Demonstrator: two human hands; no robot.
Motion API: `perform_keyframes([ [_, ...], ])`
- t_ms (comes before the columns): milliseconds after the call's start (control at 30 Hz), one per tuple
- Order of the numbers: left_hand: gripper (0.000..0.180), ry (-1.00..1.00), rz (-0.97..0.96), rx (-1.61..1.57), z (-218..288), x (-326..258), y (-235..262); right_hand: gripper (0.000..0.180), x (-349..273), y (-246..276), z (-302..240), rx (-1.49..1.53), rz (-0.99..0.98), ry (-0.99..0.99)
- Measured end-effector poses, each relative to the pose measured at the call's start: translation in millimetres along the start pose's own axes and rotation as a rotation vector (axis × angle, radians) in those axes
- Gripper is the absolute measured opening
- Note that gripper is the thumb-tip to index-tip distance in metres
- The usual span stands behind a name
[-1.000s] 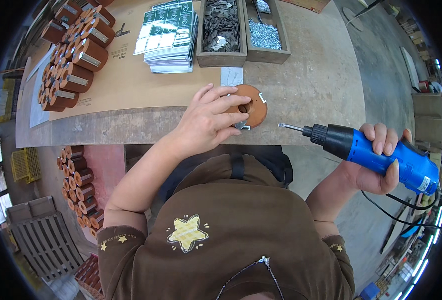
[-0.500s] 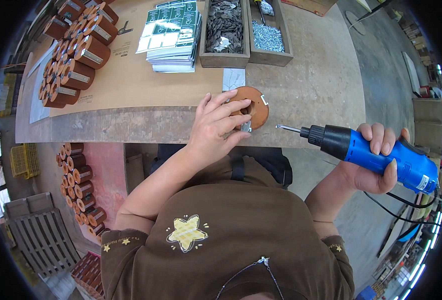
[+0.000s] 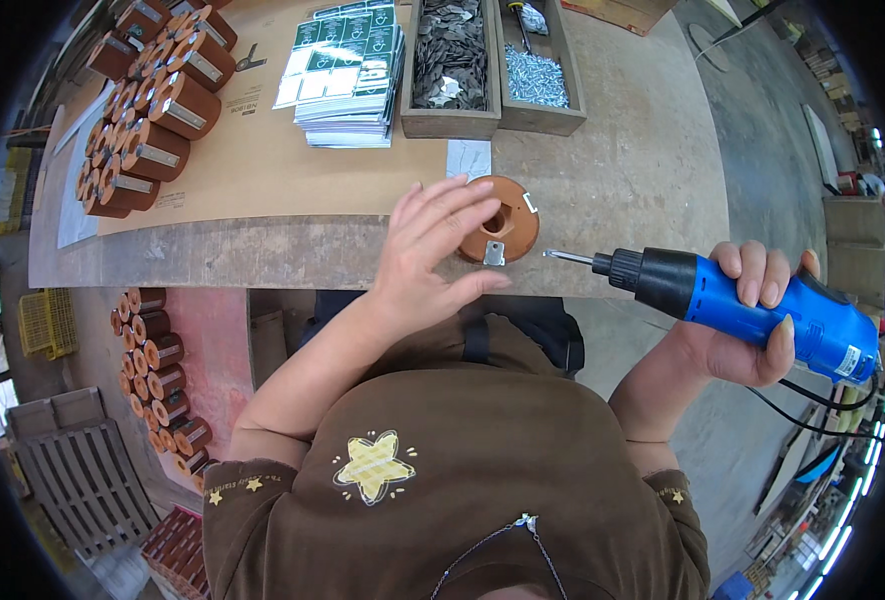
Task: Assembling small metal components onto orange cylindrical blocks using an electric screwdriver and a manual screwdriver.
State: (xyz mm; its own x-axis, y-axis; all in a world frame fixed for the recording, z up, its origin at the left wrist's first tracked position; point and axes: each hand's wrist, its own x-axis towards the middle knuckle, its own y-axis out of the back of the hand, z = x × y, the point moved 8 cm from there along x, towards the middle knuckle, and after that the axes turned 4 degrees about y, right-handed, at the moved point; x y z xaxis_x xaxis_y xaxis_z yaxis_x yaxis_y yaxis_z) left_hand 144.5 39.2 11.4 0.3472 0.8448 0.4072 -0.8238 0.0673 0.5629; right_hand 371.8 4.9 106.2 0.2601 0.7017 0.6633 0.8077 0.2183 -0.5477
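Note:
A round reddish-brown wooden piece [image 3: 521,228] with a hole in its middle sits near the table's front edge. A small silver metal plate [image 3: 495,254] lies on its near side, and a white mark shows at its right rim. My left hand [image 3: 425,245] is at the piece's left side, fingers stretched over its upper left and thumb apart below it; whether the fingertips touch it is hard to tell. My right hand [image 3: 731,352] grips a blue and black electric screwdriver [image 3: 708,288]. Its bit points left, just right of the round piece and apart from it.
Reddish-brown wooden cylinders [image 3: 153,150] are stacked at the far left on cardboard [image 3: 263,180]. Beside them stands a pile of green-and-white printed sheets [image 3: 348,90]. Wooden boxes hold dark flat pieces [image 3: 450,55] and silver screws [image 3: 536,78]. A black cable [image 3: 813,425] hangs at right.
My left fingers have lifted and drawn back left from the round piece's middle, uncovering the metal plate. The screwdriver has shifted slightly left toward the piece.

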Motion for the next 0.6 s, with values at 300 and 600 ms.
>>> perform_keyframes([
  [300,0.031,-0.073,-0.164,-0.254,29,24,-2,0.058,6,-29,10,0.032,-0.106,0.017],
  [600,0.013,-0.022,-0.049,-0.189,21,18,5,0.060,4,-37,8,-0.021,-0.125,0.030],
])
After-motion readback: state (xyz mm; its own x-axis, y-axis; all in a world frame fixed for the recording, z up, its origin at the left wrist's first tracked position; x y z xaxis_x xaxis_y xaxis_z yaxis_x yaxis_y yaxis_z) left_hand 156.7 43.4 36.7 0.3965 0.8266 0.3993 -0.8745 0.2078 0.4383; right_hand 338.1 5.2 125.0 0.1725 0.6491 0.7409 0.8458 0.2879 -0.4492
